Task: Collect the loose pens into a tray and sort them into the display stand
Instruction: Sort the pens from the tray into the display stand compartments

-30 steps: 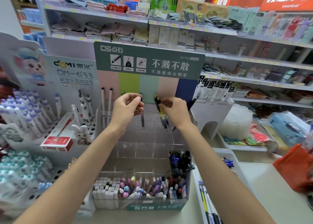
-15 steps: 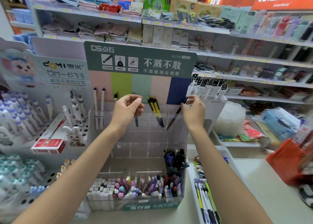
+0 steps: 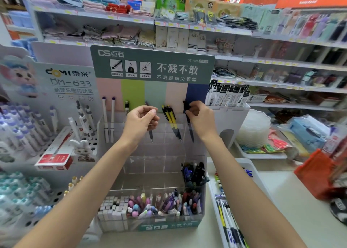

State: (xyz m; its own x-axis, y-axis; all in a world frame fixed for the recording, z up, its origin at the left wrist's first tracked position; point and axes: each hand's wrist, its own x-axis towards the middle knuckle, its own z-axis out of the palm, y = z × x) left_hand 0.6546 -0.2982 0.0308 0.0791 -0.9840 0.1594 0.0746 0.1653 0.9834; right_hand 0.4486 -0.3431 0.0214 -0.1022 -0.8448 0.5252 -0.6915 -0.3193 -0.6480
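Both hands are raised to the top row of the display stand [image 3: 152, 65]: the left hand [image 3: 139, 124] has its fingers curled round a dark pen [image 3: 151, 138], hiding most of the barrel so that only the cap end above and the tip below show, while the right hand [image 3: 201, 120] pinches the top of a black pen [image 3: 191, 135] between thumb and fingertips, tip down in the rightmost slot, in front of the navy stripe. Between the two hands, two yellow-and-black pens [image 3: 171, 121] lean in their own slot, close to the right hand's pen but apart from it. Further left in the same row stand two white pens [image 3: 109, 120] with purple tops. Lower down, a cluster of dark pens [image 3: 194, 174] fills one right-hand compartment, and the front row is crowded with pastel pens [image 3: 159, 202]. Just right of the stand lies the white tray [image 3: 213, 195] with loose pens [image 3: 227, 219] in it (the right forearm crosses over it and covers part). A second pen display [image 3: 65, 79] and a red box [image 3: 54, 158] sit to the left; refill packets [image 3: 227, 95] and an orange basket [image 3: 317, 174] are to the right
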